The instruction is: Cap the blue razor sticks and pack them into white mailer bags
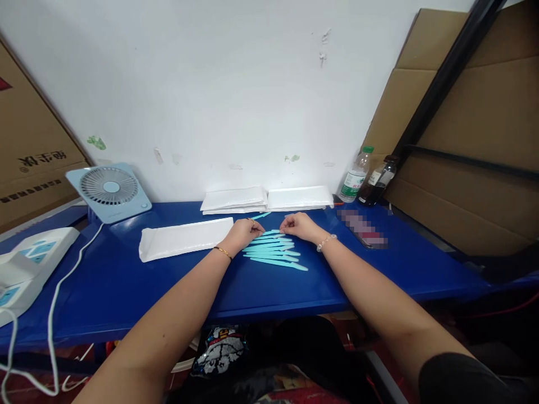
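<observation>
We read this as a small packing workshop: blue worktable [126, 280] against a bare wall, cardboard cartons [463, 168] leaning on both sides, stacks of white pouches [236, 199], identical teal sticks [273, 252] laid out in a batch, desk fan [112, 191], white machine [29, 264] at the edge.

Pale turquoise strips [273, 251], flat, fanned in rough row on blue table [126, 280].

Glossy blue tabletop [126, 286] against a scuffed white plastered wall [236, 84]
Small chips and green smears mark the wall; large brown cardboard sheets [471, 185] lean at the right behind a slanting black metal bar [446, 73].
</observation>
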A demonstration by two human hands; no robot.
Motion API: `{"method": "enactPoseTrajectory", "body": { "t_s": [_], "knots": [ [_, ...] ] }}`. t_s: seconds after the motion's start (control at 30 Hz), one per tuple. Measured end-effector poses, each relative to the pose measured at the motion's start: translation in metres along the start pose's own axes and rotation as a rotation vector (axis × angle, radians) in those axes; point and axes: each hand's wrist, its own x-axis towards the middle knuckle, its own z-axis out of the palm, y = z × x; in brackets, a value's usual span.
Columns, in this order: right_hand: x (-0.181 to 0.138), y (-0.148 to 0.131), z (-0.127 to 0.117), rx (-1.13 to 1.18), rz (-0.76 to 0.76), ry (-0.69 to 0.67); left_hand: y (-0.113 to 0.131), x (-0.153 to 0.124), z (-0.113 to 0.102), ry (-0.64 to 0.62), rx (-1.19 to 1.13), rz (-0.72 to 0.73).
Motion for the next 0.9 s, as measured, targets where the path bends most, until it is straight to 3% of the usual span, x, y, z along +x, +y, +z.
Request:
{"method": "enactPoseTrajectory", "body": {
  "t_s": [0.1, 0.3, 0.5, 0.73, 0.9],
  "knots": [
    [0.000, 0.001, -0.002, -0.041, -0.014, 0.019, 0.000, 0.000, -0.001, 0.002, 0.035, 0.029],
    [0.005, 0.030, -0.017, -0.296, -0.077, 0.336, -0.006, 0.000, -0.007, 0.139, 0.288, 0.042],
    [0.014, 0.041, -0.012, -0.397, -0.076, 0.213, -0.008, -0.002, -0.009, 0.061, 0.373, 0.021],
    [0.008, 0.025, -0.011, -0.192, 0.064, 0.060, -0.003, -0.002, -0.010, 0.078, 0.323, 0.030],
    [0.005, 0.020, -0.012, -0.155, 0.057, 0.077, -0.005, -0.002, -0.011, 0.070, 0.320, 0.039]
  ]
}}
